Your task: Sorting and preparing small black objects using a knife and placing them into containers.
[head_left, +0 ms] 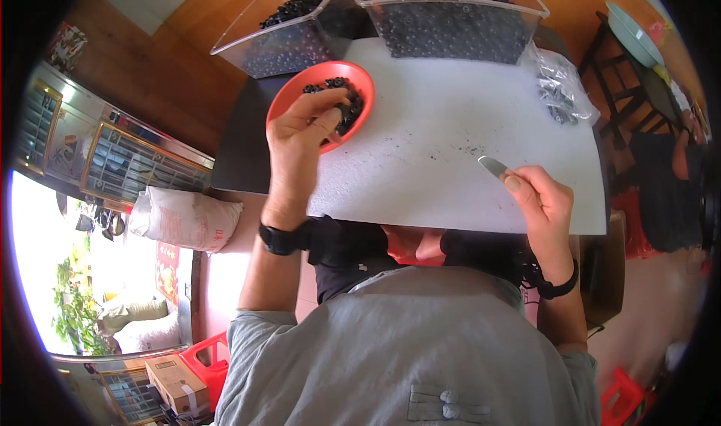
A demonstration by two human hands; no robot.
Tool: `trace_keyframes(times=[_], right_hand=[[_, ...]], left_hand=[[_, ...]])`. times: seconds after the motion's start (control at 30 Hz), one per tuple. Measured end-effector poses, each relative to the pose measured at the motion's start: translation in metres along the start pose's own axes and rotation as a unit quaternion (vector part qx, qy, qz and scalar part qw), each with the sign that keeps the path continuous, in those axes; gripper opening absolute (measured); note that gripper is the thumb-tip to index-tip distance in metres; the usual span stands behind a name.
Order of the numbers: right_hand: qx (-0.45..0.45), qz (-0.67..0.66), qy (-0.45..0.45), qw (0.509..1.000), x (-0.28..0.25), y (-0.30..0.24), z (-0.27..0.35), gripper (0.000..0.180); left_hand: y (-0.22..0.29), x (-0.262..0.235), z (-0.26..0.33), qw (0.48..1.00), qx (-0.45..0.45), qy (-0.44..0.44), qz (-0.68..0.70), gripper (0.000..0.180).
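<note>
My left hand [304, 129] reaches over a red bowl [282, 96] at the left of the white tabletop [420, 193]. Its thumb and fingers are closed in a pinch, and a small black piece seems to show at the fingertips. Small black ring-like pieces [336, 83] fill part of the bowl. On the right, above the near part of the table, my right hand [544, 201] grips a short knife [492, 165]. The knife's silvery rounded blade points to the upper left, while its handle is hidden in my fist. Dark crumbs [472, 150] are scattered just beyond the blade.
Two clear plastic bins, one at the far left [282, 54] and one at the far middle [451, 32], hold many black pieces. A clear plastic bag [563, 88] lies at the far right corner. Left of the table stands a white sack [184, 219]; a pale green basin [633, 36] is far right.
</note>
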State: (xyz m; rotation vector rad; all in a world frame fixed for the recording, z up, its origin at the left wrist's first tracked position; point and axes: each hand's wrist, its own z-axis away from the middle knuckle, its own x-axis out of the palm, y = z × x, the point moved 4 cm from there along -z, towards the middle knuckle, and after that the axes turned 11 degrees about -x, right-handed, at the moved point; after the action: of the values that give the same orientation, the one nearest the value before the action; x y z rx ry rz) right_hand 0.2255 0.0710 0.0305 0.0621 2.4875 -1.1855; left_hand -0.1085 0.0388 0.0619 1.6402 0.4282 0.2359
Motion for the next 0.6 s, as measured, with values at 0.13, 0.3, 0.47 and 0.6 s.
trace_keyframes(times=[0.13,0.3,0.47,0.6], right_hand=[[0.014,0.005,-0.001,1.0,0.001,0.004,-0.001,0.02],[0.036,0.031,0.015,0.999,-0.013,0.014,-0.001,0.023],[0.11,0.003,0.032,0.993,-0.028,0.036,-0.003,0.023],[0.109,0.022,0.013,0.994,-0.026,0.037,-0.001,0.022]], left_hand=[[-0.008,-0.064,-0.016,0.974,0.039,0.118,-0.191,0.034],[-0.044,-0.119,-0.011,0.955,-0.103,0.255,-0.107,0.035],[-0.064,-0.118,-0.003,0.965,-0.159,0.205,0.036,0.04],[-0.068,-0.115,-0.001,0.965,-0.152,0.205,0.067,0.046]])
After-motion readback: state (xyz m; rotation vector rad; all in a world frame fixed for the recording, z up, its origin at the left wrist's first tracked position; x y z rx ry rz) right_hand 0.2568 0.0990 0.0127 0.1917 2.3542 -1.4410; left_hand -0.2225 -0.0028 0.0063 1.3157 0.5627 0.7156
